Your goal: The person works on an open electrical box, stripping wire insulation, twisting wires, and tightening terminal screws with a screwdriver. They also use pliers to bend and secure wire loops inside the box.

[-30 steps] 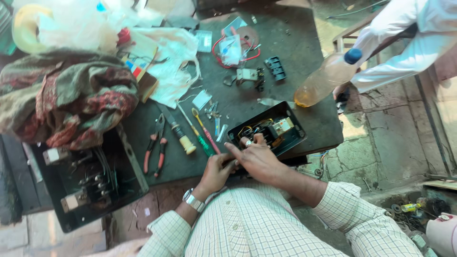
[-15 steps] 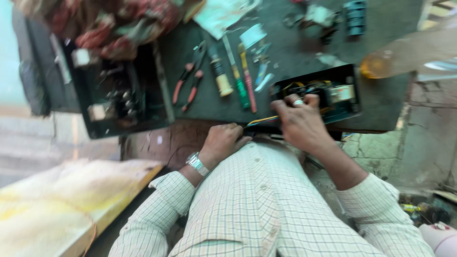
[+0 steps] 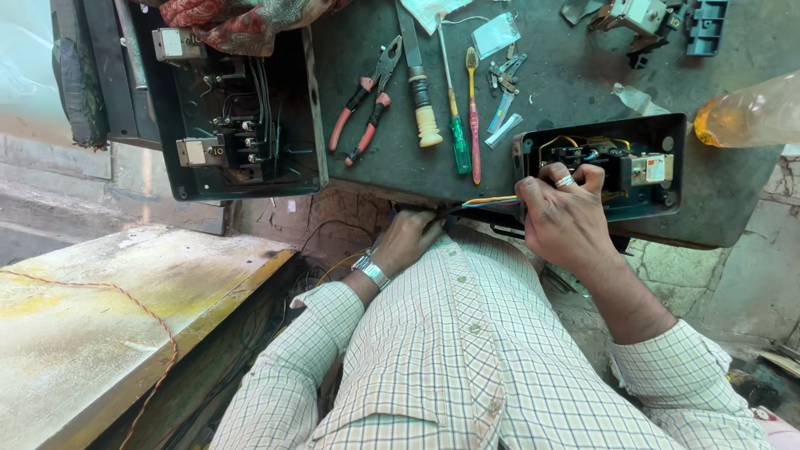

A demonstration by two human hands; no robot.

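A small black electrical box [image 3: 658, 179] with wired parts inside lies at the near edge of a dark worktable [image 3: 575, 92]. My right hand [image 3: 562, 217], a ring on one finger, rests over the box's left end with fingers curled into it. A bundle of coloured wires [image 3: 487, 202] runs out of the box's left side toward my left hand [image 3: 408, 237], which grips the bundle below the table edge. A metal watch sits on that wrist.
Red-handled pliers [image 3: 362, 104], a cream-handled tool [image 3: 421, 100], a green screwdriver [image 3: 454, 117] and a thin red-and-yellow one [image 3: 473, 108] lie left of the box. A larger open black box [image 3: 237, 125] sits far left. An amber plastic bottle [image 3: 750, 112] lies right. A yellowed slab [image 3: 108, 325] is lower left.
The view has swung left and down. My left hand has dropped from the box to below the table edge, holding the wires. My right hand stays on the box.
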